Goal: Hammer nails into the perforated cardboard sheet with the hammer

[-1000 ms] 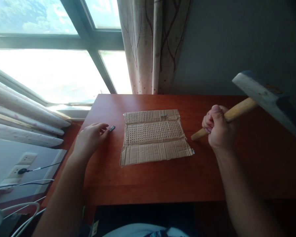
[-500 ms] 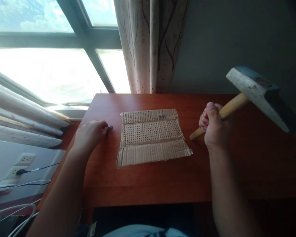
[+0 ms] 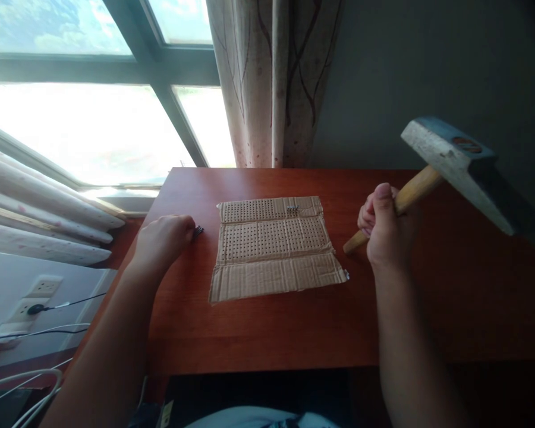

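My right hand [image 3: 386, 229] is wrapped round the wooden handle of a hammer [image 3: 450, 151]. Its heavy grey head points up and to the right, above the table. Far to the left, my left hand [image 3: 167, 241] rests low over the table, its fingers pinched at a small bunch of dark nails [image 3: 198, 232]; how many are between the fingertips is hidden. Between the two hands lies a flat piece of cardboard [image 3: 274, 276] with rows of punched holes in its upper two panels. Several short nails [image 3: 292, 208] stand in a small row near its top right.
A reddish-brown wooden table [image 3: 267, 339] bears everything. Behind it hang a patterned curtain [image 3: 258, 89] and a dark wall. Windows and a second curtain [image 3: 40, 208] are at the left, above a wall socket [image 3: 31, 309] with a plugged-in cable and loose white cords.
The hammer head has shifted slightly left along with my right hand. My left fingers have drawn in a little at the nails. The cardboard stays in place.
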The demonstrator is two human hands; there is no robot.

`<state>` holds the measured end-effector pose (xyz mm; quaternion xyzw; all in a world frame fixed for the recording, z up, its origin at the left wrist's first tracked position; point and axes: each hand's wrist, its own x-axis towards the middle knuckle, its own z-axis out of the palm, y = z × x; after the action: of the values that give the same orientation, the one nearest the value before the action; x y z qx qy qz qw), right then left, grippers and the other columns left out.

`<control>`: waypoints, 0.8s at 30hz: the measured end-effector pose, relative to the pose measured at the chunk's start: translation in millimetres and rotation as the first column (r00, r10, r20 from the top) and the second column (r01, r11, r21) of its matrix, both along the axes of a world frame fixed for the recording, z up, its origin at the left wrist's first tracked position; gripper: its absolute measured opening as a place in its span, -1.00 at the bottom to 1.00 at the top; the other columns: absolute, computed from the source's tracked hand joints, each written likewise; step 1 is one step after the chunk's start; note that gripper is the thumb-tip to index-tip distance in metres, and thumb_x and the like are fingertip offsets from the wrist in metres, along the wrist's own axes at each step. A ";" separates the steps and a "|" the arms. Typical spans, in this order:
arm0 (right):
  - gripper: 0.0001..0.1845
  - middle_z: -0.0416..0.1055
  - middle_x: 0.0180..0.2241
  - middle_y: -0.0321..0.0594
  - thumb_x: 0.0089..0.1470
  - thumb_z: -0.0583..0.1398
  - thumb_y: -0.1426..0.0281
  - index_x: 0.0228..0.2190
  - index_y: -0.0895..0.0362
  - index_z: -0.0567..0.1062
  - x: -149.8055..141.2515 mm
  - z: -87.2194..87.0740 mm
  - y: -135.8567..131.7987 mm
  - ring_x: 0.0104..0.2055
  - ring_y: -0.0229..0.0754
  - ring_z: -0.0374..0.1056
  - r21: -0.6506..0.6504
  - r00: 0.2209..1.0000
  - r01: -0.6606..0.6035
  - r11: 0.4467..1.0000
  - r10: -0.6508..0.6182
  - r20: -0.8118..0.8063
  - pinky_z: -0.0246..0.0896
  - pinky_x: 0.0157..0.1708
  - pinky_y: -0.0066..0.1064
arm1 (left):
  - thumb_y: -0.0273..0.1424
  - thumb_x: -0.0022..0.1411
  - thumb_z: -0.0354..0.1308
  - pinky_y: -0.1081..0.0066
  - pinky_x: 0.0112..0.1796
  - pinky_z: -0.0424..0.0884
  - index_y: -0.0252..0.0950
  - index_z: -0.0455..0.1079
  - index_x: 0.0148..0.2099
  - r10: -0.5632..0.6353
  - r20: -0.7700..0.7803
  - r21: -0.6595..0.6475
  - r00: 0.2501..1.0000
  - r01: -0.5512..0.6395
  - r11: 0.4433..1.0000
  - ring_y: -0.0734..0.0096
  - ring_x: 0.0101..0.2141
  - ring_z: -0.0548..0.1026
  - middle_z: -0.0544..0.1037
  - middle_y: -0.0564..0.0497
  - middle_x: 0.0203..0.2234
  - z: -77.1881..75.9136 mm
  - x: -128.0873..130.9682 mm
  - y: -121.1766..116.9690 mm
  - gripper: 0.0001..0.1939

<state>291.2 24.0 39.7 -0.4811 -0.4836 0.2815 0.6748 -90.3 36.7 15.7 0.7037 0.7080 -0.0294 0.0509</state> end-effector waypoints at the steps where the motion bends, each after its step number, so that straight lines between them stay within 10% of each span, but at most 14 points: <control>1: -0.47 -0.03 -0.71 -0.46 0.13 0.25 0.00 -0.61 0.06 0.22 0.0 -1.0 -0.3 -0.71 -0.40 -0.09 0.016 1.000 -0.005 1.000 0.005 -0.002 -0.22 -0.74 -0.46 | -0.16 0.28 -0.06 0.21 -0.33 0.28 -0.19 0.56 -0.20 -0.006 -0.053 0.003 0.999 0.006 1.000 -0.10 -0.21 0.55 0.61 -0.22 -0.28 -1.0 -0.1 1.0 -0.61; 7: -0.43 -0.02 -0.71 -0.44 0.15 0.21 -0.03 -0.63 0.06 0.17 1.2 -5.3 0.1 -0.71 -0.38 -0.08 0.051 0.999 0.039 0.998 -0.039 -0.009 -0.24 -0.73 -0.43 | -0.12 0.30 -0.03 0.22 -0.34 0.34 -0.21 0.53 -0.16 -0.008 -0.169 0.024 0.986 0.012 1.000 -0.06 -0.23 0.57 0.62 -0.18 -0.23 0.6 2.6 1.6 -0.61; 12: -0.37 -0.04 -0.72 -0.45 0.13 0.18 -0.11 -0.64 0.04 0.08 4.6 -6.2 3.5 -0.71 -0.37 -0.08 0.046 0.996 0.084 0.995 -0.085 0.014 -0.23 -0.73 -0.42 | -0.29 0.30 0.04 0.24 -0.17 0.43 -0.27 0.46 0.00 0.010 0.152 0.236 0.988 -0.046 0.971 0.15 -0.17 0.55 0.59 -0.06 -0.14 14.3 6.8 1.9 -0.70; 16: -0.37 -0.06 -0.72 -0.46 0.14 0.18 -0.10 -0.64 0.04 0.07 5.7 -6.3 2.9 -0.72 -0.37 -0.09 0.062 0.996 0.088 0.994 -0.090 0.026 -0.21 -0.73 -0.42 | -0.30 0.16 0.28 0.27 -0.13 0.51 -0.35 0.47 -0.14 -0.085 0.765 0.267 0.638 -0.195 0.944 0.34 -0.27 0.57 0.60 -0.02 -0.31 32.1 37.1 7.9 -0.73; 19: -0.37 -0.06 -0.72 -0.45 0.16 0.18 -0.07 -0.64 0.04 0.06 4.5 -6.0 0.9 -0.72 -0.38 -0.08 0.064 0.996 0.087 0.994 -0.089 0.030 -0.21 -0.73 -0.42 | -0.35 0.07 0.35 0.30 -0.22 0.54 -0.34 0.48 -0.29 -0.198 0.913 0.253 0.357 -0.115 0.961 0.41 -0.37 0.55 0.59 -0.01 -0.40 43.8 78.5 10.8 -0.80; 24: -0.37 -0.05 -0.72 -0.45 0.14 0.20 -0.07 -0.65 0.05 0.08 2.5 -5.0 -0.9 -0.72 -0.38 -0.08 0.082 0.998 0.060 0.995 -0.060 0.004 -0.23 -0.73 -0.41 | -0.33 0.16 0.27 0.33 -0.24 0.55 -0.31 0.55 -0.27 -0.348 0.838 0.315 0.420 0.149 0.937 0.37 -0.34 0.59 0.64 -0.04 -0.36 43.5 132.5 20.8 -0.85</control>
<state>293.7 23.1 34.7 -0.4685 -0.4823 0.2394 0.7004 42.2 57.5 59.2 0.7143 0.4647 0.4002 0.3369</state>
